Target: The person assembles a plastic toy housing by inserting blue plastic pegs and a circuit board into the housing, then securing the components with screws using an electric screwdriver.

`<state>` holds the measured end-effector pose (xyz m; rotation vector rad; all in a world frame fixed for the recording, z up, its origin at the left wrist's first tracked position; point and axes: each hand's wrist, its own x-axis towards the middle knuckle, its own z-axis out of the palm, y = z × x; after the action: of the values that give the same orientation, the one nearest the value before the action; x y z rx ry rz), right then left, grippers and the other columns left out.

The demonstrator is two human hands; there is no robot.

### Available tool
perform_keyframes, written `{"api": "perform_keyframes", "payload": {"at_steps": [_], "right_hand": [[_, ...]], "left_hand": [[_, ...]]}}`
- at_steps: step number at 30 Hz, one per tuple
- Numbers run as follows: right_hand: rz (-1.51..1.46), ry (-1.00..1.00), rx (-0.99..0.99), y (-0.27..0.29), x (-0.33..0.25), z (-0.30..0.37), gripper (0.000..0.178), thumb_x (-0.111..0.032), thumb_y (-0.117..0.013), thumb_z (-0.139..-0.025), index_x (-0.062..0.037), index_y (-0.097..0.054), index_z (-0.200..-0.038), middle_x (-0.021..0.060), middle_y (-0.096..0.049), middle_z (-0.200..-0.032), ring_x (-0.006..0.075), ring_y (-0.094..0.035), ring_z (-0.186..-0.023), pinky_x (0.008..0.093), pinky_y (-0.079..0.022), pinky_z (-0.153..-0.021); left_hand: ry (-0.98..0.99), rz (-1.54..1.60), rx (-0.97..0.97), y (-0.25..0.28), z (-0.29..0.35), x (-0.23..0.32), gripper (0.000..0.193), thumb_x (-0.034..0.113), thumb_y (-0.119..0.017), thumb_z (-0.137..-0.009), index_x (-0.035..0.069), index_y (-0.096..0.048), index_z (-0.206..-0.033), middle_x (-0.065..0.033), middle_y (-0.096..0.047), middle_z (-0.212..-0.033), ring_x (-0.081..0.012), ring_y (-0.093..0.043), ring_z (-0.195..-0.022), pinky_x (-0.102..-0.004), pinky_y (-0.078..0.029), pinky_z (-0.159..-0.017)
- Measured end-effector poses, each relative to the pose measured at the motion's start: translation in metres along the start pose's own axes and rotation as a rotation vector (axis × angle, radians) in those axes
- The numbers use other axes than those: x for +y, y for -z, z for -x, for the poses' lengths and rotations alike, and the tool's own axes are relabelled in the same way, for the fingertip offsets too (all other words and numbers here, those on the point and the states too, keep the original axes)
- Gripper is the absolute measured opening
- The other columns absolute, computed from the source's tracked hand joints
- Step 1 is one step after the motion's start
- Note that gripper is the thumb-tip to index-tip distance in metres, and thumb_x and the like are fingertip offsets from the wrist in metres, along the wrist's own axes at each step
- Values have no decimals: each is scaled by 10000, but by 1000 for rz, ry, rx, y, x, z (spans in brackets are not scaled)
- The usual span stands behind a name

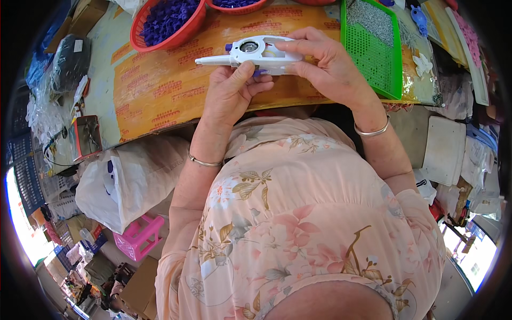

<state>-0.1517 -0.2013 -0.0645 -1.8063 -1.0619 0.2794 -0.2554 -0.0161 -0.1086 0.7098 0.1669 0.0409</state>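
Observation:
Above the table, both hands hold a white plastic toy part (pixel 271 41) with a long narrow tip pointing left, a round dark insert and a small purple piece at its side. My left hand (pixel 230 88) grips it from below, thumb on its front near the narrow tip. Fingers and thumb of my right hand (pixel 333 66) close on its wide right end. Another bit of purple shows beneath it by my left fingers. What lies inside the casing is partly hidden by my right fingers.
A red basket of purple pieces (pixel 200 26) stands at the back left, a second one beside it. At the right lies a green perforated tray (pixel 397 64) with small metal parts. Yellow printed sheeting (pixel 160 96) covers the table. A pink stool (pixel 140 237) stands below left.

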Motion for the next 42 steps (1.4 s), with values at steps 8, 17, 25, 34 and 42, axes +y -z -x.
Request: {"api": "perform_keyframes", "payload": {"at_steps": [8,17,25,34,42], "right_hand": [[19,96,76,-9,6,1,327,-7,-641,-784,-33,-653,-1109,94,-545,-1027,182,-573,-870,260,-464,-743],[3,46,82,-7,-5,4,331,-6,-644,-786,-28,-638,-1116,77,-541,-978,176,-565,-810,274,-459,-690],[188,156,89,-6,-7,5,355,-2,-631,-781,-12,-594,-1134,142,-546,-1006,277,-574,-842,333,-473,-720],[305,227,159,-16,-8,7,362,-18,-625,-806,-3,-568,-1163,185,-516,-1095,329,-550,-952,361,-470,-793],[285,200,176,-17,-2,8,373,0,-618,-807,-3,-562,-1176,191,-514,-1119,338,-556,-967,365,-473,-809]], "left_hand": [[-35,-153,75,-3,2,1,303,76,-635,-868,-10,-534,-1140,-120,-646,-961,-199,-666,-748,-311,-595,-647],[-68,-174,74,-7,4,0,293,94,-643,-869,-15,-546,-1123,-128,-652,-924,-193,-665,-690,-297,-588,-580],[-143,-242,148,-14,7,-2,323,55,-658,-846,-56,-510,-1111,-148,-647,-919,-206,-666,-687,-306,-596,-572],[-207,-226,294,-17,8,-8,176,67,-628,-877,-11,-496,-961,-135,-634,-886,-221,-673,-690,-295,-584,-568],[-168,-91,227,-20,11,-4,128,42,-578,-892,-38,-492,-943,-168,-622,-919,-262,-678,-794,-331,-592,-698]]}}
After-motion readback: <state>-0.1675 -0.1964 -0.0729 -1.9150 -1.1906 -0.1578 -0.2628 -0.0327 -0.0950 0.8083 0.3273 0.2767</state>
